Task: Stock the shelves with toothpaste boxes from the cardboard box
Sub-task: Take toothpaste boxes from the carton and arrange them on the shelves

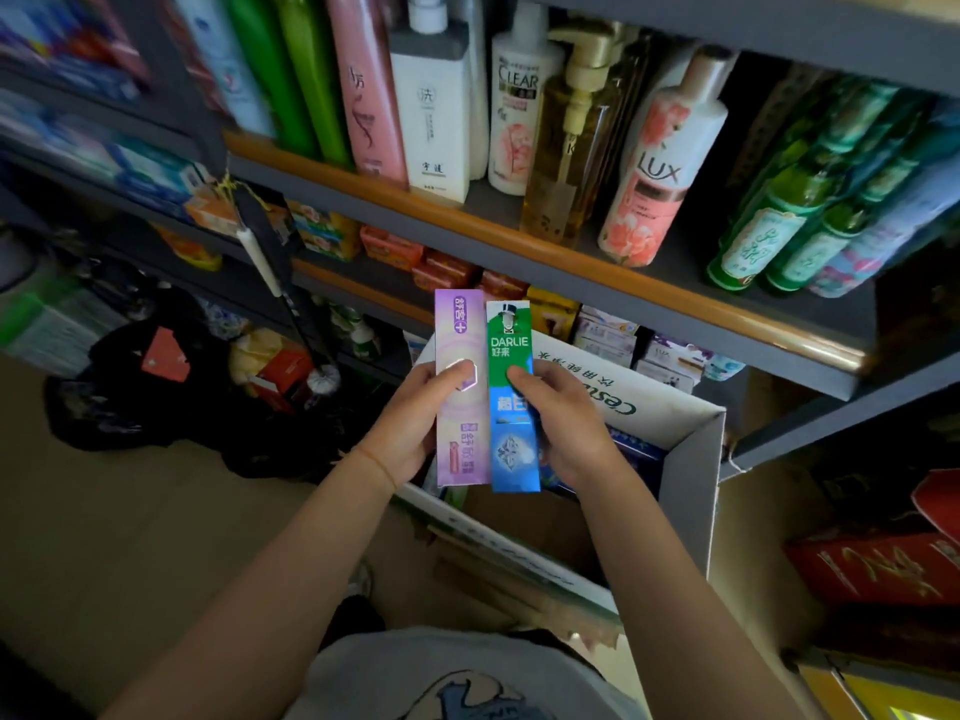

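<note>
Before stocked shelves (545, 241), hands grip purple box (460, 330) and Darlie box (509, 324)

Grey shelves (519, 241) w/ wood-trim edge run upper left to right of frame. Top shelf: shampoo bottles (519, 111), LUX bottle (654, 168), green glass bottles (789, 215) at right. Shelf below, mid-frame: soap boxes (447, 267). Floor (130, 537), lower centre: open cardboard box (691, 491); black bag (156, 397) at left.
</note>
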